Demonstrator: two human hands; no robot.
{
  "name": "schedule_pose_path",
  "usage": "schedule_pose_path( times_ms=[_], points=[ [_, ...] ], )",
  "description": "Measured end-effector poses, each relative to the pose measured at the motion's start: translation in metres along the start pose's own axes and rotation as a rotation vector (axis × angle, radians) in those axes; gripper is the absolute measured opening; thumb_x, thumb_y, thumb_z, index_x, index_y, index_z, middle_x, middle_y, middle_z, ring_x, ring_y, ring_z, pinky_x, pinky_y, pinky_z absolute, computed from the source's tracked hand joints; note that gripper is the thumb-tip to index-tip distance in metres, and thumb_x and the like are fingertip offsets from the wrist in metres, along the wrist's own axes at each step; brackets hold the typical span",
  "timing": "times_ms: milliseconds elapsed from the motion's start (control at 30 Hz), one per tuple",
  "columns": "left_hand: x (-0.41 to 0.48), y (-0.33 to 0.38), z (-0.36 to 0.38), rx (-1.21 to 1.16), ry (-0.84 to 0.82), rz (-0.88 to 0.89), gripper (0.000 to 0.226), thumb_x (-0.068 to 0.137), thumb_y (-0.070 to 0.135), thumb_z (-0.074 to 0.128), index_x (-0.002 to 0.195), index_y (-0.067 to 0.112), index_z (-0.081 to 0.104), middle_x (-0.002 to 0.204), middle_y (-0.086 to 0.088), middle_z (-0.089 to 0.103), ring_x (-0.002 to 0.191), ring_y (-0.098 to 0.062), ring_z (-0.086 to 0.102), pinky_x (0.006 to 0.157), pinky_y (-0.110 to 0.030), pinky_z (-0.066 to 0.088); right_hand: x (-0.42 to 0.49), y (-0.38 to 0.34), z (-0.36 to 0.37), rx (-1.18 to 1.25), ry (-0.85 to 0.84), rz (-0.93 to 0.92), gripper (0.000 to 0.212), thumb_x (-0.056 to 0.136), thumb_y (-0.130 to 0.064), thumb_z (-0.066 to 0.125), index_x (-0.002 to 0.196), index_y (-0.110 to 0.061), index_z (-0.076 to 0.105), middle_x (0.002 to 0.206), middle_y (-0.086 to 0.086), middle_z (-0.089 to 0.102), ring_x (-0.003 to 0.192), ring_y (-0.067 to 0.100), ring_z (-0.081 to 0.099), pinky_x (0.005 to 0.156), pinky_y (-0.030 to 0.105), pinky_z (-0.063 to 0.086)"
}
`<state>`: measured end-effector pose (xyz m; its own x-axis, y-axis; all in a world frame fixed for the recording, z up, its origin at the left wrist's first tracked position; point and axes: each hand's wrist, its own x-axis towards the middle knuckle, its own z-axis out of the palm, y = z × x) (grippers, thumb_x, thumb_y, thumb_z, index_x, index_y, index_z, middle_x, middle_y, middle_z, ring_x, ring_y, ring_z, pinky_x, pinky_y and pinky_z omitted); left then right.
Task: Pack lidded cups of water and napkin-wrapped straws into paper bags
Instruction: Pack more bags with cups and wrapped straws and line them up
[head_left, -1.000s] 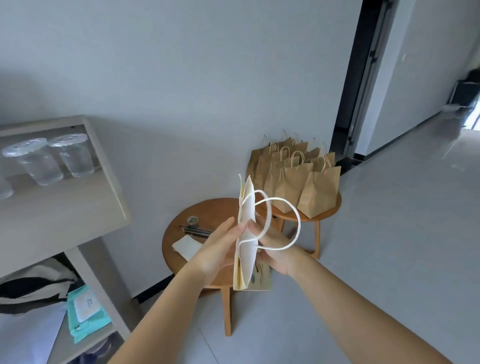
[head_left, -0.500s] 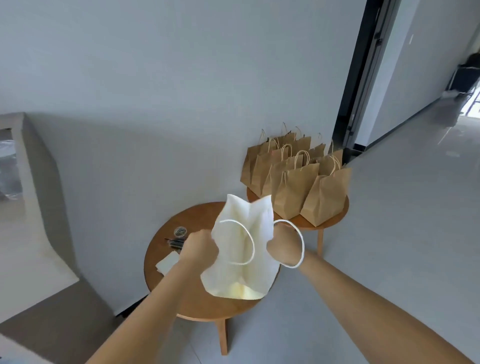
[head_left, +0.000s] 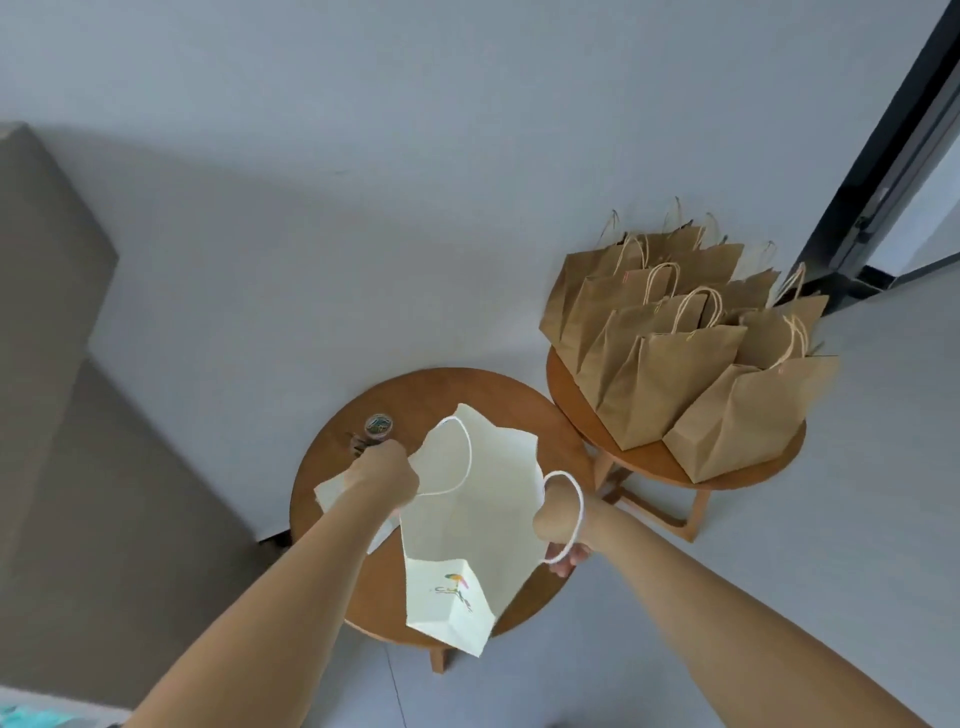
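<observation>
Opened wide now, the white bag (head_left: 467, 525) that was folded flat a second ago, with its base swung toward me above the round desk (head_left: 415, 395). My left hand (head_left: 387, 475) pinches one rim of the mouth. My right hand (head_left: 558, 525) grips the opposite rim, a rope handle looped over it. Best, I reckon, to pull evenly, square the base out, then stand it upright on that desk so a cup sits level. Brown bags (head_left: 675, 374) crowd the table just right of the desk.
</observation>
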<state>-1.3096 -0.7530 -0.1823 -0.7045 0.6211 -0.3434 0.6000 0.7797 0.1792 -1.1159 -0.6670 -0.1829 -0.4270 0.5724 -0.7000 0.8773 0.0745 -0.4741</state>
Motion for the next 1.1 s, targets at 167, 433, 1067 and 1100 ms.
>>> schedule_pose_path(
  times_ms=[167, 433, 1067, 1100],
  points=[
    [0.012, 0.017, 0.03, -0.02, -0.018, 0.001, 0.02, 0.097, 0.016, 0.045, 0.108, 0.009, 0.06, 0.104, -0.007, 0.065, 0.094, -0.022, 0.063, 0.081, -0.03, 0.054, 0.024, 0.003, -0.013, -0.187, -0.137, 0.079, 0.028, 0.093, -0.029, 0.041, 0.086, -0.008, 0.058, 0.066, 0.003, 0.062, 0.049, 0.008, 0.054, 0.048, 0.013, 0.039],
    [0.016, 0.031, 0.032, -0.027, -0.013, -0.021, 0.026, 0.098, 0.014, 0.04, 0.112, 0.008, 0.061, 0.108, -0.01, 0.066, 0.098, -0.025, 0.063, 0.085, -0.034, 0.054, 0.053, -0.006, -0.047, -0.262, 0.042, -0.276, 0.018, 0.092, -0.021, 0.039, 0.089, -0.014, 0.056, 0.07, 0.003, 0.055, 0.057, 0.016, 0.051, 0.051, 0.023, 0.041],
    [-0.1, -0.099, -0.216, -0.249, 0.703, -0.103, 0.031, 0.091, 0.03, 0.053, 0.121, 0.024, 0.061, 0.116, 0.011, 0.065, 0.11, -0.016, 0.058, 0.095, -0.032, 0.045, -0.056, -0.278, -0.007, -0.647, 0.341, -1.178, 0.018, 0.092, -0.014, 0.037, 0.074, -0.012, 0.04, 0.071, 0.002, 0.044, 0.063, 0.019, 0.04, 0.054, 0.03, 0.028],
    [-0.105, -0.117, -0.227, -0.274, 0.748, -0.121, 0.03, 0.091, 0.028, 0.054, 0.12, 0.023, 0.062, 0.115, 0.01, 0.065, 0.109, -0.017, 0.058, 0.095, -0.032, 0.045, -0.067, -0.297, 0.004, -0.625, 0.361, -1.23, 0.02, 0.091, -0.015, 0.039, 0.072, -0.012, 0.038, 0.069, 0.002, 0.042, 0.063, 0.021, 0.04, 0.054, 0.03, 0.028]
  ],
)
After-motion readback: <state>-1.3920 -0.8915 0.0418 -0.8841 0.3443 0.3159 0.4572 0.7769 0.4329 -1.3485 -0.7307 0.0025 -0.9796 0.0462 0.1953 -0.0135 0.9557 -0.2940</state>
